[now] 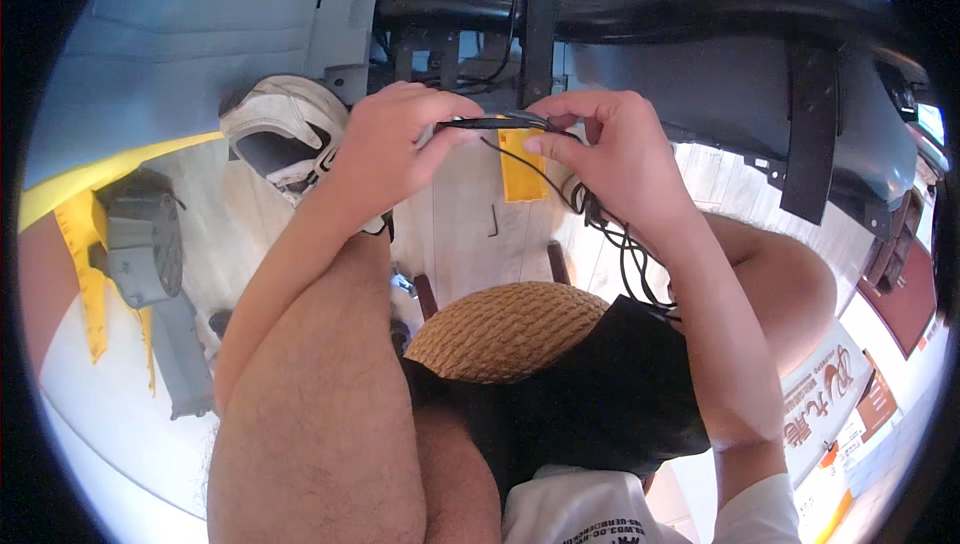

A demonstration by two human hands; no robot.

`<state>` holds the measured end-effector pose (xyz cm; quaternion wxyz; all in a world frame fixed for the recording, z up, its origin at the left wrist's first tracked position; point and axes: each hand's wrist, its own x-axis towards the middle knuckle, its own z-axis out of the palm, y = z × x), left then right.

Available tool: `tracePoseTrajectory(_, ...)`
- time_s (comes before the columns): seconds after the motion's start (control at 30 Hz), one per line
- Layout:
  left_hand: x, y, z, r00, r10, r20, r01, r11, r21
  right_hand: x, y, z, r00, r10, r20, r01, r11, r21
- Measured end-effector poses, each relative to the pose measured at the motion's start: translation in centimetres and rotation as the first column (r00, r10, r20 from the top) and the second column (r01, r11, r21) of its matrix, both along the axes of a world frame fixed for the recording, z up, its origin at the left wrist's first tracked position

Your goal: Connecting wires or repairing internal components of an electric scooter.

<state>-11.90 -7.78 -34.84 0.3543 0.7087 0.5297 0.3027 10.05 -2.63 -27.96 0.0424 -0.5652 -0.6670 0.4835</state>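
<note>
A black cable (500, 123) is stretched between my two hands, with several strands lying side by side. My left hand (405, 139) pinches one end of this stretch between thumb and fingers. At the other end my right hand (615, 149) grips it, the thumb pressed toward the fingertips. Loose loops of the same cable hang below my right hand toward my thigh. Just beneath the hands, on the pale plank floor, lies a yellow flat piece (523, 179). A small L-shaped hex key (493, 221) rests nearer to me.
Beyond my hands runs a black metal frame (538, 24) with a thick black tube (640, 14). A woven stool seat (510, 329) is below me. My white shoe (285, 129), grey plastic parts (150, 254) and a yellow strip (85, 264) are to the left, a printed carton (825, 399) to the right.
</note>
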Motion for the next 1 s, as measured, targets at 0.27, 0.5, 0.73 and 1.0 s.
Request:
tracePoseTrajectory(0.27,-1.9,-1.0,1.4,0.961,-0.277,-0.007,0.275,0.957,-0.096,3.0,-2.9,0.3,0.973,0.062,-0.221,-0.146,0.911,-0.385)
tracePoseTrajectory(0.5,-2.0,-1.1,2.1,0.879,-0.366,-0.305,0.231,0.887,-0.4,0.6,-7.0,0.8,0.914,0.404,-0.033,-0.397,0.909,0.126)
tracePoseTrajectory(0.73,-0.8,-1.3,1.8,0.93,-0.275,-0.245,0.196,0.932,-0.304,1.3,-6.5,2.9,0.869,0.468,0.159,-0.475,0.88,0.01)
tracePoseTrajectory(1.0,0.4,-0.1,3.1,0.912,-0.196,-0.361,0.116,0.966,-0.23,4.9,-0.7,4.5,0.972,-0.129,-0.198,0.122,0.991,-0.046)
